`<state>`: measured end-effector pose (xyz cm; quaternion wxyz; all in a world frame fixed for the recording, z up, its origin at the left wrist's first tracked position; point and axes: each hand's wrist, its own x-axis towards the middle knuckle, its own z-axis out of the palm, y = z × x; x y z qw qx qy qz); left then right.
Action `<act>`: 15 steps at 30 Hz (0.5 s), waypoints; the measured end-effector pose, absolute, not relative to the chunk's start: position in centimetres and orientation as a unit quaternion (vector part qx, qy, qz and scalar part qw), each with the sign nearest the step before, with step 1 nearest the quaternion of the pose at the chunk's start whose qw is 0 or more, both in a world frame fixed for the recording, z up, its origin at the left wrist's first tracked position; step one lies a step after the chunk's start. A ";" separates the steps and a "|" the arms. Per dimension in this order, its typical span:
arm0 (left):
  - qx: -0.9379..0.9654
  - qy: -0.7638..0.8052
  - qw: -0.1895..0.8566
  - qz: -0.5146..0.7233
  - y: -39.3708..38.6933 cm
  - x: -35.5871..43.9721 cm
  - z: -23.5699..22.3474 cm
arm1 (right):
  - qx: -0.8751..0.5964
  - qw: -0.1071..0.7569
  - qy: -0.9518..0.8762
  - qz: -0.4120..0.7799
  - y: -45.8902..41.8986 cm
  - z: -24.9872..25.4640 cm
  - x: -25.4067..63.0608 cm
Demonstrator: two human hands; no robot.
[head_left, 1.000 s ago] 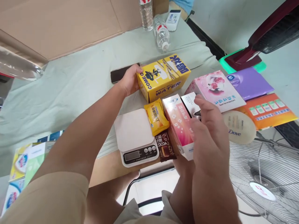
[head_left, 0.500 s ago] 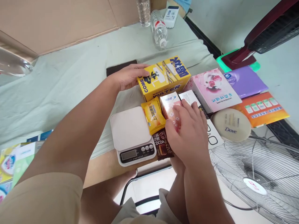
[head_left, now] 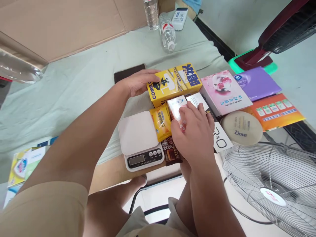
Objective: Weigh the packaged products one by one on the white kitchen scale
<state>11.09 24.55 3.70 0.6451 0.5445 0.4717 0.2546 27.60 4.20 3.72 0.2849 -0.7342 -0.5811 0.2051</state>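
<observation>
Both half-open, the left grip (head_left: pixel 141 82) is rested on a yellow box (head_left: pixel 175 84), the right grip (head_left: pixel 194 133) on a pink-and-white box (head_left: pixel 177 106). The worktop (head_left: pixel 86 82), near a fan (head_left: pixel 273 194), is cloth-covered.

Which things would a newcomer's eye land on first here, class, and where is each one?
Probably the yellow box first, bright near the middle, with the left hand at its left end. Next may come the white scale, at the near edge of the cloth, left of the yellow packet. The wire fan also stands out, large at the lower right.
</observation>
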 end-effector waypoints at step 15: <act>0.556 0.513 0.600 0.260 24.1 11.7 3.4 | -0.740 0.282 -0.572 0.214 4.2 4.8 27.0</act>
